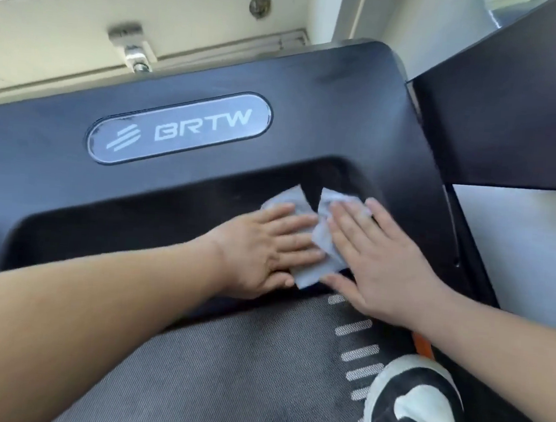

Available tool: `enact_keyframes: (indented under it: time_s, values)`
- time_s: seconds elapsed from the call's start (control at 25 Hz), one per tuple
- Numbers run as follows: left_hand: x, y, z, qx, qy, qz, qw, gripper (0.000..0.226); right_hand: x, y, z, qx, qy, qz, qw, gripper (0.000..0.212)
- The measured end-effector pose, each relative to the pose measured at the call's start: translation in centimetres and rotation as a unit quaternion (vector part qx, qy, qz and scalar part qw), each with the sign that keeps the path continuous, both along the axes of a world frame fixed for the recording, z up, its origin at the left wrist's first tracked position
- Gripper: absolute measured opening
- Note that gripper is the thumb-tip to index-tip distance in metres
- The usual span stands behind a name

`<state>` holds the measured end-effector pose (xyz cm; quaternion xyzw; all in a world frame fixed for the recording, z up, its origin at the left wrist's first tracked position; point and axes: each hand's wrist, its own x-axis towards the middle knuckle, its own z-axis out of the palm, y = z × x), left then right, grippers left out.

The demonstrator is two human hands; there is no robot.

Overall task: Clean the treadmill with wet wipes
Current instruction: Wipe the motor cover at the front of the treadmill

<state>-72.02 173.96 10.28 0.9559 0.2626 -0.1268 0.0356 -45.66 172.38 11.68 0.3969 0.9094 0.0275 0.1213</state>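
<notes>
The black treadmill motor cover point(312, 90) with a grey BRTW logo plate point(180, 126) fills the middle of the head view. On its sloped inner face, just above the grey belt point(241, 358), lie pale blue-grey wet wipes. My left hand point(267, 246) presses flat on one wipe point(287, 200). My right hand point(376, 255) presses flat on the crumpled wipe point(328, 248) beside it. The fingertips of both hands almost meet. Whether this is one wipe or two is unclear.
A black-and-white shoe point(417, 411) stands on the belt's right edge, next to an orange strip. The treadmill's black upright point(510, 112) rises at the right. A pale wall and sill point(84, 29) run behind the cover. Light floor point(516, 246) shows at the right.
</notes>
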Motion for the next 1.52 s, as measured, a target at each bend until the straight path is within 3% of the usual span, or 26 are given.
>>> enact_keyframes:
  time_s: [0.12,0.24,0.48,0.68,0.84,0.96,1.08,1.24,1.36,1.52]
  values:
    - [1.9,4.2,1.6,0.069,-0.001,0.138,0.988,0.069,-0.4,5.8,1.6,0.023,0.002,-0.079,0.997,0.084]
    - [3.7,5.2,2.7,0.017,-0.056,0.288,0.956,0.077,-1.4,10.6,2.4,-0.031,0.063,-0.175,0.982,0.082]
    - [3.8,8.8,4.2,-0.031,-0.059,0.392,0.918,0.072,-5.1,20.0,3.0,-0.105,0.032,-0.215,0.970,0.074]
    - [4.3,9.9,4.1,-0.049,-0.026,0.460,0.886,0.075,-5.9,24.4,3.0,-0.096,0.004,-0.273,0.957,0.079]
    - [3.1,12.6,4.4,-0.060,0.000,0.508,0.860,0.082,-5.0,24.6,3.5,-0.104,0.041,-0.336,0.935,0.085]
    - [2.9,15.6,4.9,-0.072,0.011,0.527,0.847,0.086,-4.0,20.9,2.9,-0.075,0.067,-0.308,0.946,0.087]
    - [6.4,17.4,4.9,-0.080,0.000,0.501,0.862,0.081,-2.3,16.8,2.4,-0.052,0.090,-0.298,0.949,0.082]
    - [12.1,14.0,4.0,-0.072,-0.037,0.385,0.919,0.071,1.4,10.3,1.9,-0.036,0.142,-0.274,0.950,0.077]
    - [13.4,11.5,4.1,-0.062,-0.047,0.360,0.930,0.069,5.3,3.5,1.0,0.002,0.180,-0.229,0.956,0.073]
    - [16.7,5.0,3.5,-0.044,-0.069,0.244,0.966,0.068,7.9,-3.5,0.0,-0.015,0.146,-0.234,0.961,0.076]
